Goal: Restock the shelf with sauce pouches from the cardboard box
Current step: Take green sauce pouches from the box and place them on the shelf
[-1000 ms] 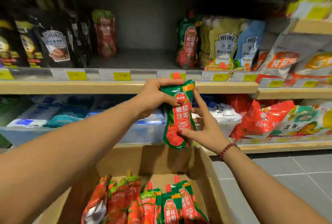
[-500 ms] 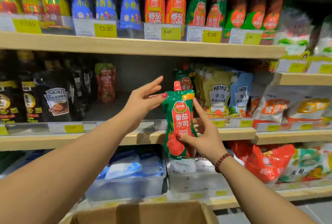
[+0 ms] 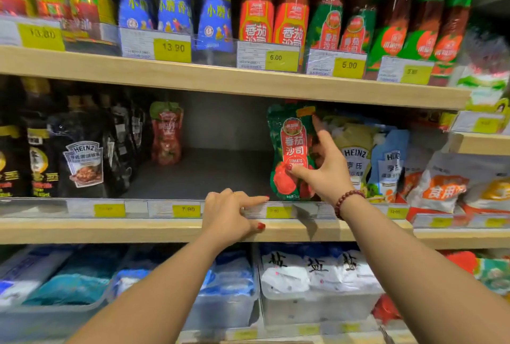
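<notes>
Between our right thumb and fingers, the sauce pouch (image 3: 292,150) now stands on the middle shelf (image 3: 138,230).
Half a second ago we held it in the air before the shelf, our left hand opening off its top. Now its base sits just behind the price strip (image 3: 278,211), so we judge it all but placed, needing only release. It stands upright, green-topped, red-labelled, plump and slightly creased. Our right hand (image 3: 323,169) grips it, thumb on the front, forefinger up its right edge. Left of that thumb, our left hand (image 3: 229,214) rests on the shelf lip, forefinger straight along the strip, holding nothing. Beyond our right fingers stand Heinz pouches (image 3: 356,156).
</notes>
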`<state>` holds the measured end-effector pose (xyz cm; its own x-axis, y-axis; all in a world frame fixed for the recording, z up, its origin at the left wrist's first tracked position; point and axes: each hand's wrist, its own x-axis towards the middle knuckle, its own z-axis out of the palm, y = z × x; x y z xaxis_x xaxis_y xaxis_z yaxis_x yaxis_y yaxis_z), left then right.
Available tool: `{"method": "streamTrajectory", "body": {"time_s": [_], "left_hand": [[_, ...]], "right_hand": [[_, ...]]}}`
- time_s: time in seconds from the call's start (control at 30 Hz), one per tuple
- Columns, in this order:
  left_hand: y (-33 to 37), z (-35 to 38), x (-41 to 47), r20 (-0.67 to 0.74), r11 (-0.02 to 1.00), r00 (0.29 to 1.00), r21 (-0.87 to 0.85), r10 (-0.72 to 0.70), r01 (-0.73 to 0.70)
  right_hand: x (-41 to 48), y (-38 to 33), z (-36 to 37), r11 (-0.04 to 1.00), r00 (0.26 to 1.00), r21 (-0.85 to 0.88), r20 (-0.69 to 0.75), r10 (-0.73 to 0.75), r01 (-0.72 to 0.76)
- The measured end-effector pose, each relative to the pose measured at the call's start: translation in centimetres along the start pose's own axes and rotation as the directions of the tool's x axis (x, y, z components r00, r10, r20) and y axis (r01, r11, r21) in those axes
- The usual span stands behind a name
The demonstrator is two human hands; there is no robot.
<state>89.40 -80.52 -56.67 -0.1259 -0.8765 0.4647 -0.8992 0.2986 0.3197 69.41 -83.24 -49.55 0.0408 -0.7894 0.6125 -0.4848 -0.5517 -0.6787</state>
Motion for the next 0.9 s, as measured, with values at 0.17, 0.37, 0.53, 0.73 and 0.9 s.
{"method": "streamTrajectory", "body": {"time_s": [0.17, 0.37, 0.53, 0.73, 0.9], "left_hand": [[0.1, 1.2, 0.3, -0.125, 1.0, 0.992, 0.017, 0.0, 0.002], [0.0, 1.9, 0.2, -0.183, 1.0, 0.983, 0.025, -0.006, 0.011], [0.2, 2.1, 0.1, -0.18, 0.999, 0.983, 0.033, -0.024, 0.031], [0.6, 2.0, -0.1, -0.194, 0.998, 0.98, 0.039, -0.046, 0.055], [0.6, 2.0, -0.3, -0.199, 0.998, 0.979, 0.007, -0.053, 0.055]], "right_hand": [[0.4, 1.9, 0.9, 0.995, 0.995, -0.06, -0.073, 0.071, -0.075], [-1.2, 4.6, 3.0, 0.984, 0.99, -0.116, -0.053, 0.133, -0.138], [-2.1, 3.8, 2.8, 0.958, 0.991, -0.256, -0.061, 0.116, -0.127], [-2.6, 0.6, 3.7, 0.785, 0.983, -0.594, -0.143, 0.113, -0.177], [-1.6, -0.6, 5.1, 0.694, 0.967, -0.679, -0.11, 0.228, -0.241]]}}
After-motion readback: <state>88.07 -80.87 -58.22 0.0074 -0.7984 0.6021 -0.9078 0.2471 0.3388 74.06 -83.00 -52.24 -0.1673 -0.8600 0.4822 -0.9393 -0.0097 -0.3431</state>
